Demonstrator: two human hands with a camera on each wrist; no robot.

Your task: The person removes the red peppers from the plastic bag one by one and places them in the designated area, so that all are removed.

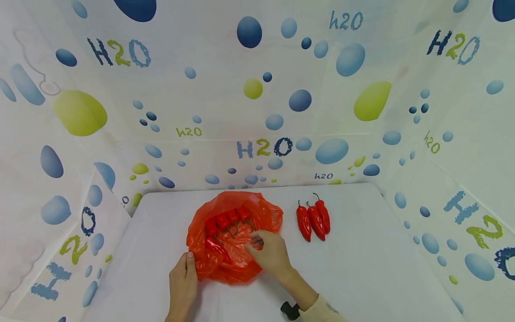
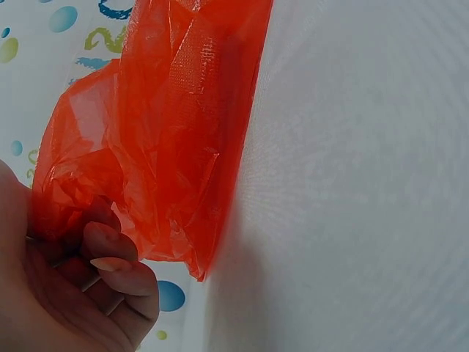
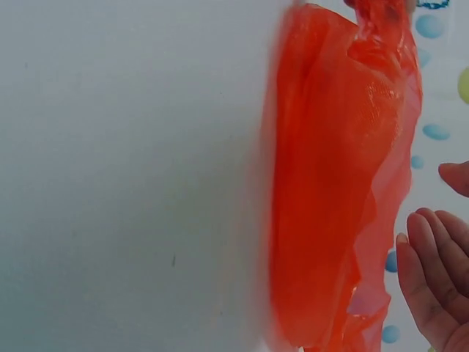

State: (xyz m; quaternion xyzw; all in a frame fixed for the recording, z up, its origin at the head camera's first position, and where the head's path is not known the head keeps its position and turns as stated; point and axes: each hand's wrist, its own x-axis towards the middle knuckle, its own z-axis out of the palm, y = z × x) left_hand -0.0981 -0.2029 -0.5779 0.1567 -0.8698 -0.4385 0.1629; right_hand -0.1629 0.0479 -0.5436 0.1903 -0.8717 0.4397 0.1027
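An orange-red plastic bag (image 1: 241,270) lies on the white table with its mouth spread open. Several red peppers (image 1: 222,221) with green stems sit inside it, most in a row along the far side and one nearer the left (image 1: 217,247). My left hand (image 1: 183,279) pinches the bag's left edge between thumb and fingers; the left wrist view shows the film gathered there. Over the bag's right part hovers my right hand (image 1: 271,252), its fingers loosely bent and thumb apart. Nothing shows between them, and in the right wrist view these fingers (image 3: 421,271) stand clear of the film.
Three red peppers (image 1: 315,220) lie side by side on the table (image 1: 362,268) to the right of the bag. A small black object (image 1: 289,310) shows by my right wrist. A patterned curtain (image 1: 217,89) stands behind and at both sides.
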